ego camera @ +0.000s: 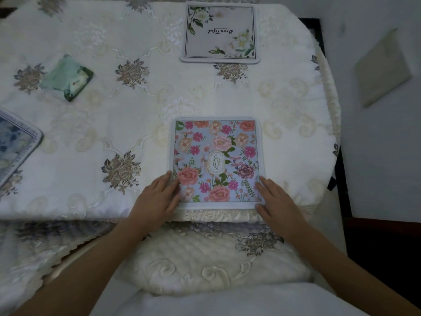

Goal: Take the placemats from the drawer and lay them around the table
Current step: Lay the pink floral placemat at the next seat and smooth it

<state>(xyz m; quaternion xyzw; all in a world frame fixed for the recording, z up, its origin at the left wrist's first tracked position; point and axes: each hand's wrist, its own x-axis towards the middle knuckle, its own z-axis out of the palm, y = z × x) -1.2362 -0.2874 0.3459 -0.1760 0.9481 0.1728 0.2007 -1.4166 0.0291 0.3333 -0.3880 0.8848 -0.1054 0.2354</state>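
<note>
A square placemat with pink flowers on pale blue (216,156) lies flat at the near edge of the table (136,110), which wears a cream embroidered cloth. My left hand (159,195) rests flat on the mat's near left corner, fingers straight. My right hand (273,197) lies flat along its near right corner. A grey placemat with white flowers (219,33) sits at the far edge. Part of a blue patterned placemat (16,144) shows at the left edge.
A green tissue pack (68,77) lies on the table's left half. A cushioned chair seat (205,265) stands below the near edge, between my arms. To the right of the table is pale floor with a beige cushion (382,69).
</note>
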